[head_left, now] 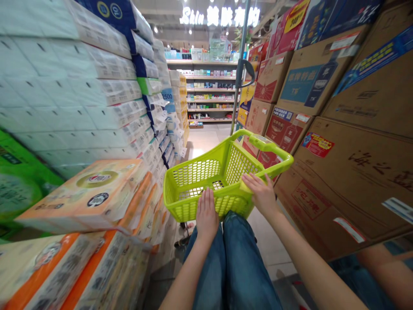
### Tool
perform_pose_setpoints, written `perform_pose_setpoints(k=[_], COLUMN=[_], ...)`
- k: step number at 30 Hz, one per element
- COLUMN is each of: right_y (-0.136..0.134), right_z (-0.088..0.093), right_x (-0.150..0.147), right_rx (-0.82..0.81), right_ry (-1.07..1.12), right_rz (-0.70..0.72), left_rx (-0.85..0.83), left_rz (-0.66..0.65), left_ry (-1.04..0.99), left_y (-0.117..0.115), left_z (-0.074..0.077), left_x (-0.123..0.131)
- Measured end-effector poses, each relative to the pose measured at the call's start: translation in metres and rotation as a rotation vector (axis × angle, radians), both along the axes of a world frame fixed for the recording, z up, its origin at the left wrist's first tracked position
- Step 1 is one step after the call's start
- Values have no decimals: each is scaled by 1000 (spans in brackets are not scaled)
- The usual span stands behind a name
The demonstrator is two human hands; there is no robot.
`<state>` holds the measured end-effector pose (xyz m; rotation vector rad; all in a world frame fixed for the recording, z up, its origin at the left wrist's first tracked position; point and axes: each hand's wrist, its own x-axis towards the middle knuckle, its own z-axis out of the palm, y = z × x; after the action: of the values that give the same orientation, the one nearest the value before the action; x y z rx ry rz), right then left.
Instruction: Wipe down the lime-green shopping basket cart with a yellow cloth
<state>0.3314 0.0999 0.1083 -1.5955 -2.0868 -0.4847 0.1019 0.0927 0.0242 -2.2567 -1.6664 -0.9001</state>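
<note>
Between stacked paper packs (112,86) and cartons (297,90), a green basket (226,199) sits at the person's knees (237,228), which hide part of its base. The left hand (207,213) lies on its near rim, fingers straight and together, thumb hidden. The right hand (263,196) covers most of a yellow cloth (244,187) against that rim, fingers extended; whether they grip it, I cannot tell. Both forearms (306,258) are cut off below.

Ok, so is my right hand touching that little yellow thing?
Touching: in the head view, your right hand has its fingers directly on the yellow thing, against the green basket.
</note>
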Motion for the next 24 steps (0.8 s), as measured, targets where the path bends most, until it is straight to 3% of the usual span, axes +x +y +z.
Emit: perform_pose_setpoints(k=[3,6,9,13,16,19,24], right_y=[1,4,5,3,2,1,-2], right_z=[13,11,-5,-31,-39,-33,-7], right_x=[39,36,-11,-92,-120,-107,-31], right_rx=[122,162,87,-52,-105,-130,-57], right_ry=[20,76,110,156,196,157,55], right_rz=[-154,-257,-222,7,106,150,28], left_rx=[-23,-36,-38,-17,2,3,-18], left_rz=[4,5,2,11,15,8,6], left_ry=[-7,-20,-18,6,23,25,-3], left_y=[0,-1,-2,-1,0,1,0], left_z=[2,3,3,0,-3,-3,0], left_x=[2,4,5,3,0,-1,1])
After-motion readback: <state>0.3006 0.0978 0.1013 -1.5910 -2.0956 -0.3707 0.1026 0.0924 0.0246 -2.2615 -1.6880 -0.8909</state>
